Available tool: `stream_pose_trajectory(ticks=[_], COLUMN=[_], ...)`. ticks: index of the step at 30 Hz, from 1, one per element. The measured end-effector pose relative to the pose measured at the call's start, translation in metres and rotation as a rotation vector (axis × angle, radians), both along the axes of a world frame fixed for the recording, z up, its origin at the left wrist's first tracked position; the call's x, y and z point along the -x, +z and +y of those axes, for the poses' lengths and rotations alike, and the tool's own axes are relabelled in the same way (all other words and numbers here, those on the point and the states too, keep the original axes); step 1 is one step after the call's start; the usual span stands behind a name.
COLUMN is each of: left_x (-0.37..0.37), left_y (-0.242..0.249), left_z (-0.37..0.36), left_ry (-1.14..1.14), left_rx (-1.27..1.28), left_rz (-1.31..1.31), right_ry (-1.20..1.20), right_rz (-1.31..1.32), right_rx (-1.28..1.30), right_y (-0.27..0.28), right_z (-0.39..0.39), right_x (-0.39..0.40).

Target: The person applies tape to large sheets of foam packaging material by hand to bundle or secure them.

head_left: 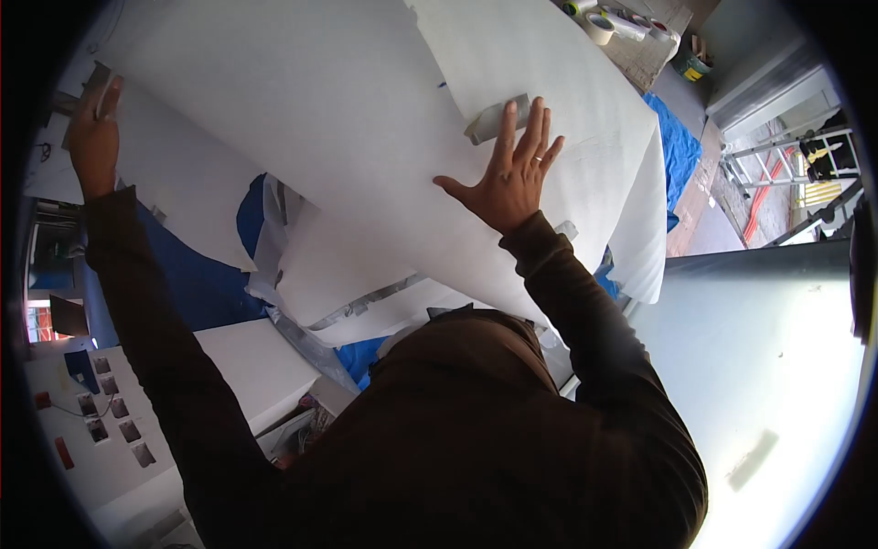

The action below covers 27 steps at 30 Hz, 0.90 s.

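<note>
A large white sheet [366,110] spreads across the view, its lower edges curling and hanging loose. My right hand [512,174] lies on it with the fingers spread, over a piece of grey tape [494,119] stuck on the sheet. At the upper left, my left hand [94,137] is raised beside the sheet's left end, its fingers round a greyish strip or edge that I cannot make out clearly. Another grey tape strip [370,300] runs along a lower part of the white material.
Tape rolls [599,27] lie on a board at the top right, near a bucket [692,66]. A metal ladder [777,165] stands at the right. Blue sheeting [675,151] hangs behind the white sheet. A white panel with square cutouts [119,430] is at the lower left.
</note>
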<state>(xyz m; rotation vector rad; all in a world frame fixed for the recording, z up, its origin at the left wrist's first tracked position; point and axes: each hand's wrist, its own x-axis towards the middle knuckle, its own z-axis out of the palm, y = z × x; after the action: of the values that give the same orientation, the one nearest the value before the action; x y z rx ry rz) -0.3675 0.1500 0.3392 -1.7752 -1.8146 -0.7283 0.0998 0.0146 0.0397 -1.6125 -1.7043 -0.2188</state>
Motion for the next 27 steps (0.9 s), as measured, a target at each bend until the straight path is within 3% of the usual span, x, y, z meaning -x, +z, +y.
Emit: stream_pose_trajectory(ticks=[4, 6, 8, 11, 16, 19, 21, 23, 24, 27], left_x=[0.027, 0.061, 0.107, 0.168, 0.174, 0.184, 0.221, 0.271, 0.291, 0.315], left_y=[-0.013, -0.022, -0.04, -0.075, -0.091, -0.085, -0.083, -0.087, -0.086, -0.047], left_z=[-0.051, -0.07, -0.091, -0.122, -0.144, -0.142, -0.142, -0.142, -0.142, -0.116], left_ry=[0.008, 0.02, 0.074, -0.009, 0.022, 0.096, 0.069, 0.159, 0.254, 0.225], left_rx=[-0.066, -0.056, 0.063, 0.029, 0.028, 0.024, -0.003, 0.024, 0.051, 0.036], left_rz=[-0.083, -0.159, -0.181, -0.158, -0.064, -0.024, 0.388, 0.425, 0.476, 0.3], right_ry=[-0.151, -0.232, -0.165, -0.105, -0.078, -0.104, -0.179, -0.227, -0.197, -0.08], right_rz=[-0.072, -0.158, -0.06, -0.116, -0.287, -0.247, -0.387, -0.628, -0.637, -0.569], right_rx=[-0.045, 0.011, 0.202, 0.011, -0.074, -0.113, -0.013, 0.163, 0.199, 0.175], right_y=[0.051, 0.056, 0.075, 0.11, 0.194, 0.259, 0.252, 0.232, 0.225, 0.254], right_z=[0.088, 0.13, 0.164, 0.186, 0.259, 0.258, 0.25, 0.274, 0.292, 0.297], right_x=[-0.017, -0.06, -0.102, -0.122, -0.126, -0.09, -0.075, -0.087, -0.099, -0.109])
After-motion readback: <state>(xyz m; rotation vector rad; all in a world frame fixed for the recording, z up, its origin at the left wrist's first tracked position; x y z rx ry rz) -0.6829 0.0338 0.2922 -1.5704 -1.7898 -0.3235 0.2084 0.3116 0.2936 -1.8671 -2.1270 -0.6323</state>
